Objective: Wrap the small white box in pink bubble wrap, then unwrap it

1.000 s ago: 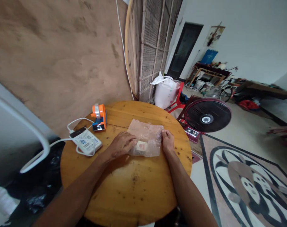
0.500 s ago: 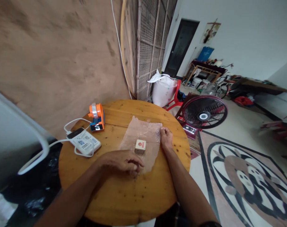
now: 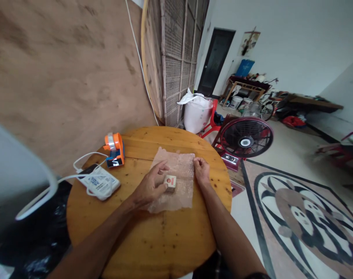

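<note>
A sheet of pinkish bubble wrap point(image 3: 180, 170) lies flat on a round wooden table point(image 3: 153, 240). In its middle stands a small tan box point(image 3: 170, 182) with a red mark on top. My left hand point(image 3: 150, 186) grips the box's left side with thumb and fingers. My right hand point(image 3: 202, 170) rests on the sheet's right edge, fingers curled down and pressing the wrap to the table.
An orange tape dispenser point(image 3: 114, 149) and a white power bank with a phone and cable point(image 3: 97, 182) lie at the table's left. A dark red floor fan point(image 3: 246, 137) stands to the right, a white sack point(image 3: 196, 112) behind it. A plywood wall is on the left.
The wrap, folded over the box a second ago, now lies spread flat. My left hand pulled back to the near edge, then came forward onto the box. My right hand stayed put.
</note>
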Available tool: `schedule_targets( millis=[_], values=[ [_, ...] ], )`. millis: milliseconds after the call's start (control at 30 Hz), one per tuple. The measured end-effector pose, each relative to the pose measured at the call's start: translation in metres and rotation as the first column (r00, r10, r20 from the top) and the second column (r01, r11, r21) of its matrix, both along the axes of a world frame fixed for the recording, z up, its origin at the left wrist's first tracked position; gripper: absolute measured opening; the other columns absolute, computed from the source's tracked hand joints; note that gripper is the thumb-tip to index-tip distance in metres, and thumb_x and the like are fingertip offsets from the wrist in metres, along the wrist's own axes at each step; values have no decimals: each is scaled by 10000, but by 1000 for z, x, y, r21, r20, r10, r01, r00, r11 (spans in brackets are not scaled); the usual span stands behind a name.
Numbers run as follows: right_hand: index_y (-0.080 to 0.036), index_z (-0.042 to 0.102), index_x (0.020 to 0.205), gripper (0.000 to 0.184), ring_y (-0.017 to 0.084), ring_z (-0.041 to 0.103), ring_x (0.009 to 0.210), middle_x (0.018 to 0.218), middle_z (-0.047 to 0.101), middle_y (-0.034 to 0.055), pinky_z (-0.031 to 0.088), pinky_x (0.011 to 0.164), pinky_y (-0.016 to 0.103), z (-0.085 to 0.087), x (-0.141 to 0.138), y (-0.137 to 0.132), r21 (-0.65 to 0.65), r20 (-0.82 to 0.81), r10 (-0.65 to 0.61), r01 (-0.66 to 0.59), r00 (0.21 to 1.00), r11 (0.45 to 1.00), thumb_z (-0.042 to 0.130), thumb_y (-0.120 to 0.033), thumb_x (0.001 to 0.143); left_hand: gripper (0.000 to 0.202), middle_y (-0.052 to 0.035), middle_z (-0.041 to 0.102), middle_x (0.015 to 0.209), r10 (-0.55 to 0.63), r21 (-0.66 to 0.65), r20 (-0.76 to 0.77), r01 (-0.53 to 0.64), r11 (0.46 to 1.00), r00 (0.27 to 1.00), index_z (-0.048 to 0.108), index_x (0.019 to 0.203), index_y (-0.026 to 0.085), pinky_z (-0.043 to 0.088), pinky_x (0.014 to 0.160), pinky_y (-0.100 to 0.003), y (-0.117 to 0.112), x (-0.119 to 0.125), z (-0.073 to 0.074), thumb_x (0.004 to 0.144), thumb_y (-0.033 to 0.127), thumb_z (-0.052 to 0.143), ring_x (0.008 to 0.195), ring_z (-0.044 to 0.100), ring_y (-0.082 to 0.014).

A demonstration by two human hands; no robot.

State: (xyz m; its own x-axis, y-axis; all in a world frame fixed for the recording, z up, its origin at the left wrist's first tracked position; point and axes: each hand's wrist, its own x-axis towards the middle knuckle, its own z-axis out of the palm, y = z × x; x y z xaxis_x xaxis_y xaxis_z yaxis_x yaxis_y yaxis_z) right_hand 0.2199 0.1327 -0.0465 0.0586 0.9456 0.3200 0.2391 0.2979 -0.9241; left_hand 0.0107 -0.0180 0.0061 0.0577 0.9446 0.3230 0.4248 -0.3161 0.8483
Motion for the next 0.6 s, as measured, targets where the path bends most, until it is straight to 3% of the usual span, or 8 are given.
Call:
schedule_targets(
  millis=[200,367,433,500,600],
  values=[
    [-171,567,782,273,156,515,657,706,568,10,431,665,280,2,4,-2,24,-21,-37,37,999,999,510,-437,781,930,-137,426,1421,-98,-146,-2,97,985,995,153,1503,213,364,1065,-421,8,8,-21,705,172,628,1253,470,-251],
    [-177,593,970,262,172,587,835,931,643,55,452,793,302,36,3,-36,151,-70,-86,95,994,984,490,-392,862,1075,-136,433,1412,-87,-204,-85,68,977,993,86,1513,215,367,1061,-431,10,13,-24,645,235,721,1247,469,-266],
    [-182,604,969,224,170,601,879,959,657,61,453,830,302,54,-3,-56,222,-19,32,-27,999,975,490,-357,887,1129,-141,422,1412,-92,-222,-86,71,973,992,39,1513,216,389,1040,-430,12,13,-27,629,256,741,1220,490,-264],
    [-187,620,950,205,171,611,897,966,667,62,456,834,299,69,-12,-74,227,135,241,-267,961,937,487,-334,899,1163,-142,405,1415,-101,-225,-70,83,971,992,-6,1511,216,403,1026,-427,14,10,-31,627,275,747,1207,499,-260],
    [-209,625,1072,253,202,589,1026,1100,656,71,424,910,329,75,-23,-90,114,483,440,-552,757,826,581,-305,842,1186,-145,412,1399,-123,-213,-30,114,970,992,-76,1503,202,413,1019,-427,17,6,-35,637,265,732,1211,496,-259]
  ],
)
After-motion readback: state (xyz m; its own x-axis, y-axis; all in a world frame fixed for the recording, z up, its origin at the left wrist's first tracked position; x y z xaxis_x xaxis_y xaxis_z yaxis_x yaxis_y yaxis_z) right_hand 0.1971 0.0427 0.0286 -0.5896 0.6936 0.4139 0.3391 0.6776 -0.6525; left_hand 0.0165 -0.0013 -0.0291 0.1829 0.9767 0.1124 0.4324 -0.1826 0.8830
